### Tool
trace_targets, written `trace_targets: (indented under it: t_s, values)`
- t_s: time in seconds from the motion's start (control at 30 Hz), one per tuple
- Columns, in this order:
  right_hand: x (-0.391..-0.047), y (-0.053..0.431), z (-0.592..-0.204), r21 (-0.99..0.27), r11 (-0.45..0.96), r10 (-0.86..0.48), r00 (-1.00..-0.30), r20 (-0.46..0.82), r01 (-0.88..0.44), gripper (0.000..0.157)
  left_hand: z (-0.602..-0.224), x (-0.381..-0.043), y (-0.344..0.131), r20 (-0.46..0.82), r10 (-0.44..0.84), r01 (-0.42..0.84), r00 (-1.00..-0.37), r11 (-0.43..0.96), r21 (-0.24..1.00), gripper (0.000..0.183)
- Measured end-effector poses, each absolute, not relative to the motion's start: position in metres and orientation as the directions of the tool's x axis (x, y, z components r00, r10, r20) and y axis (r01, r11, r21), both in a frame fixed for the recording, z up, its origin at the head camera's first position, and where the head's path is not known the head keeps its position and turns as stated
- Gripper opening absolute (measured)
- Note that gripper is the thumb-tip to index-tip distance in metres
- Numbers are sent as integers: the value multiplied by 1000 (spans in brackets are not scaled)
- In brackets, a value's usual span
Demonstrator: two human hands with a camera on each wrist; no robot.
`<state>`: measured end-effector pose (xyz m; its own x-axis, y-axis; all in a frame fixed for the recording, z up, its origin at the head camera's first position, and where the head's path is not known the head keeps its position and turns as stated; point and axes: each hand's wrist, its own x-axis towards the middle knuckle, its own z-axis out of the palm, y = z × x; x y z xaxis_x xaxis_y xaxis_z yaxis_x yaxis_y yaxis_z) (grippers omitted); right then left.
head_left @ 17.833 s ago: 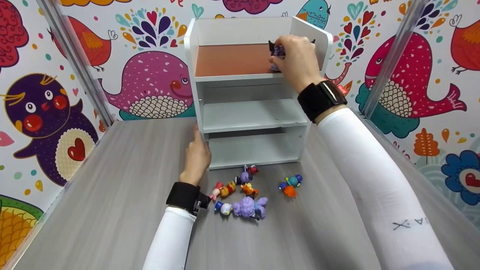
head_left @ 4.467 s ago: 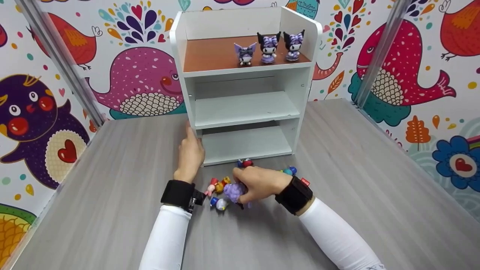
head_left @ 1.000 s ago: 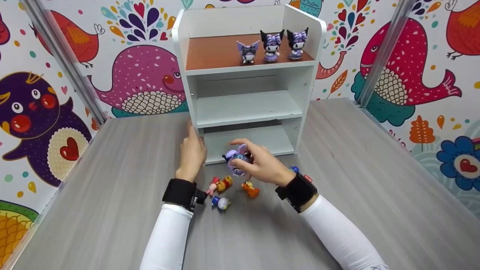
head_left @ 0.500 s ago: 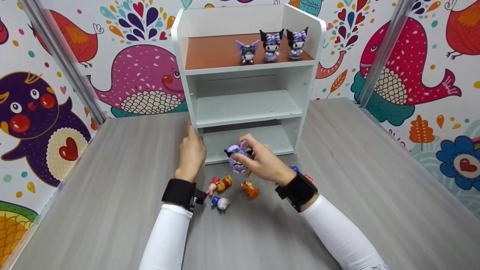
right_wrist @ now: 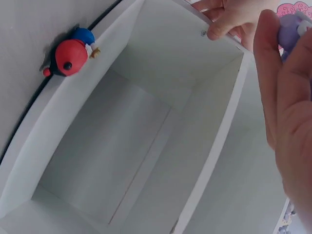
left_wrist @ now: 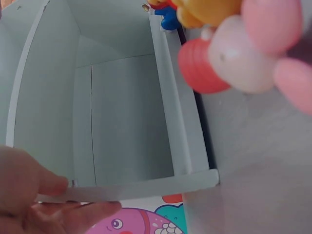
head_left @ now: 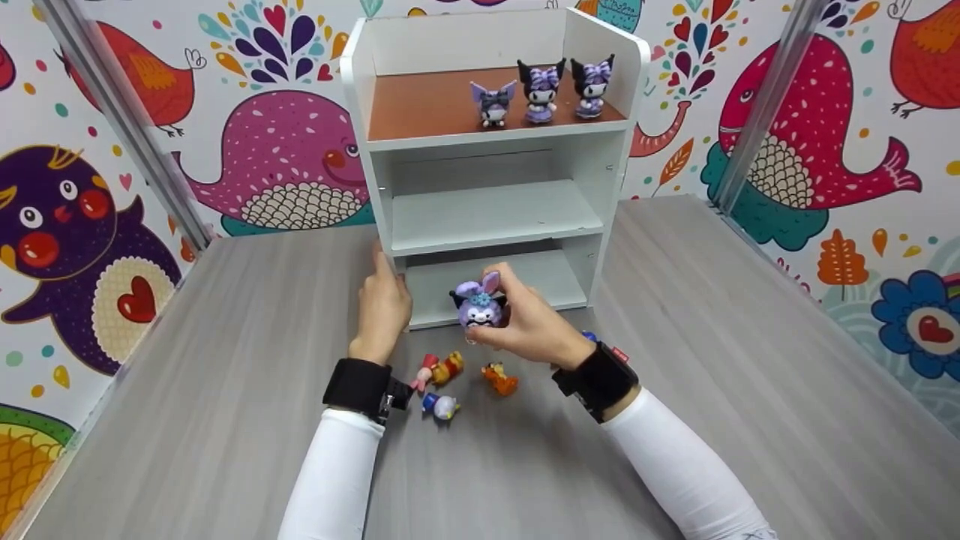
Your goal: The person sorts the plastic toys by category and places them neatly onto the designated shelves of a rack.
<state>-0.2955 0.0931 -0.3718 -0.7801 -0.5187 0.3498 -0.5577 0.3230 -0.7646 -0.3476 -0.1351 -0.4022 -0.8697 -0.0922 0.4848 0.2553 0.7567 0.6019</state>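
My right hand (head_left: 536, 322) holds a purple rabbit-eared figurine (head_left: 480, 304) upright, its face turned to the head camera, in front of the lowest shelf. My left hand (head_left: 381, 304) grips the left side panel of a white shelf unit (head_left: 499, 139). In the left wrist view the thumb lies inside the panel (left_wrist: 146, 187) and the other fingers outside. Three black, white and purple figurines stand on the brown top: a big-eared one (head_left: 493, 105), a middle one (head_left: 541, 91) and a right one (head_left: 592, 88). The right wrist view shows only part of the held figurine.
On the grey table (head_left: 262, 390) lie a pink figurine (head_left: 425, 373), a yellow bear (head_left: 448, 368), an orange tiger (head_left: 500, 380) and a blue-and-white figurine (head_left: 441, 406). A red figurine (right_wrist: 70, 57) lies against the shelf's base. Patterned walls (head_left: 847, 150) surround the table.
Earlier my right hand was at the top shelf, then grasped the lying purple figurine. Now that figurine is lifted and turned upright, face forward. My left hand has stayed on the side panel.
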Motion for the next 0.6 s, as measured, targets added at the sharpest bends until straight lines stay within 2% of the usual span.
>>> trace_targets:
  t_s: [0.13,0.2,0.6]
  values:
    - [-295,94,-371,-779,296,-532,-773,346,-553,78,-402,-347,-135,471,-96,246,-877,752,611,53]
    - [-294,94,-371,-779,286,-537,-767,351,-558,79,-402,-347,-136,466,-95,243,-880,752,613,53]
    - [-296,94,-372,-711,269,-532,-716,452,-650,59,-402,-348,-135,449,-102,230,-887,747,624,55]
